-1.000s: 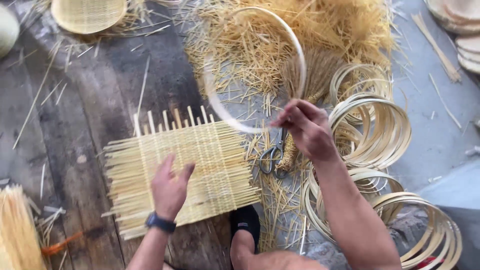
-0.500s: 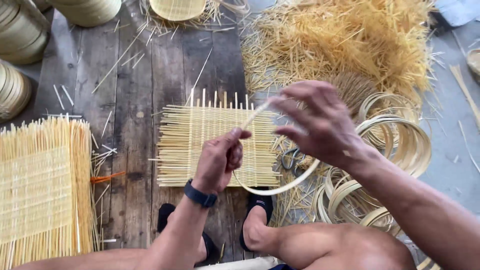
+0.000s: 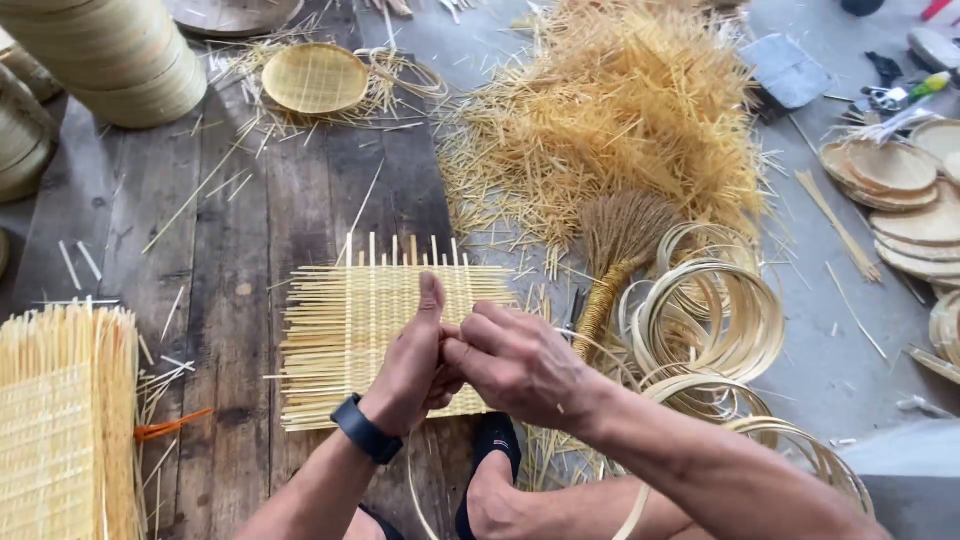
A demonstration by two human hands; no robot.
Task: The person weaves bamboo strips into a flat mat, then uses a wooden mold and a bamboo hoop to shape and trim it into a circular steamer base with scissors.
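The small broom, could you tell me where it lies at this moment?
In the head view the small broom lies right of the woven mat, between the straw pile and the bamboo rings.

Square woven bamboo-strip mat lies mid-floor on dark wooden plank floor; both hands over its near edge; stacked woven mats at left edge; loose straw pile behind-right; coiled bamboo hoops right of mat; small round woven tray behind.

Bamboo hoop mostly hidden behind both hands, its lower arc cut off by the bottom edge.
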